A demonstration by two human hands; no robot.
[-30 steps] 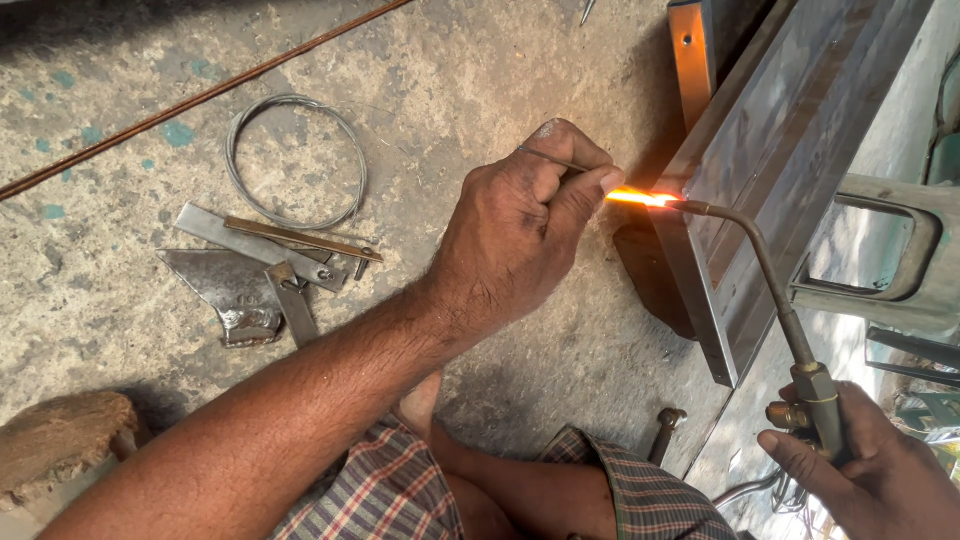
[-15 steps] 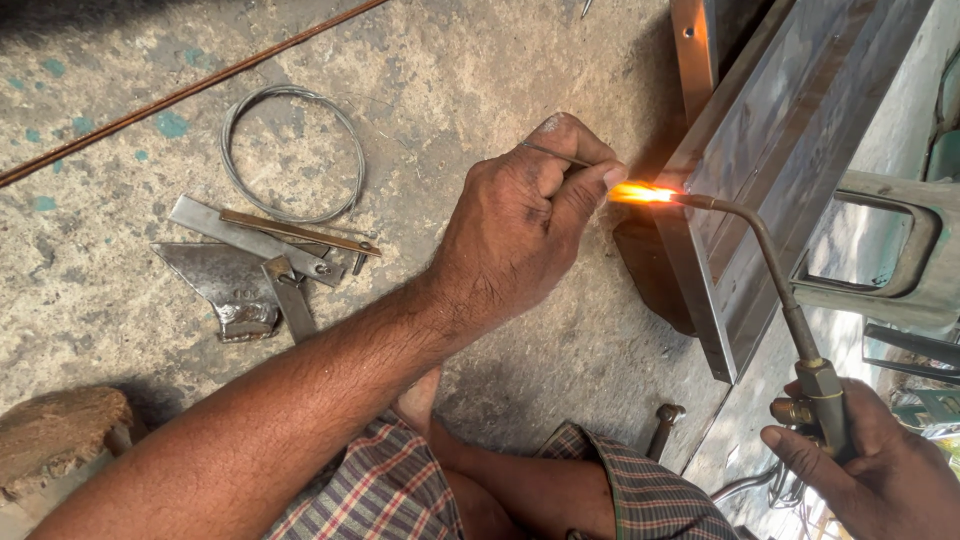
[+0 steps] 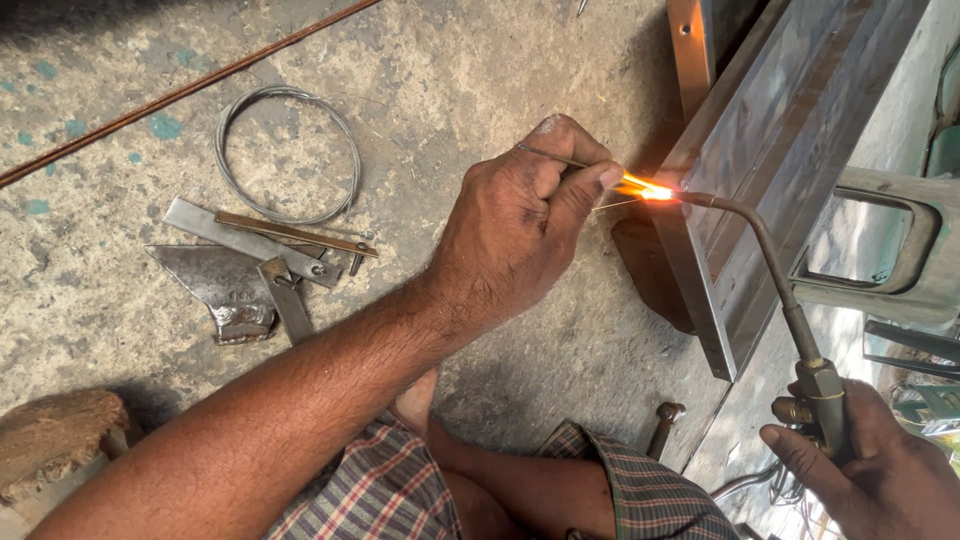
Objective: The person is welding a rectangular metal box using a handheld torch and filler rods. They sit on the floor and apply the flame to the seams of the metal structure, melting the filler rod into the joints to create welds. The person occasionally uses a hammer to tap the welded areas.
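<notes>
Left hand (image 3: 520, 235) pinching rod (image 3: 555, 157), right hand (image 3: 880, 470) gripping torch (image 3: 790, 320) (lit)

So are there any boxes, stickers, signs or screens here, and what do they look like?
None in view: no package, label, sign or screen.
Only bare metal and tools: the left hand holds a thin rod at the flame, the right hand holds a torch against a grey metal frame.

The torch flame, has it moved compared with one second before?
No. The flame stays at the corner of the metal frame, next to the left hand, as before.
</notes>
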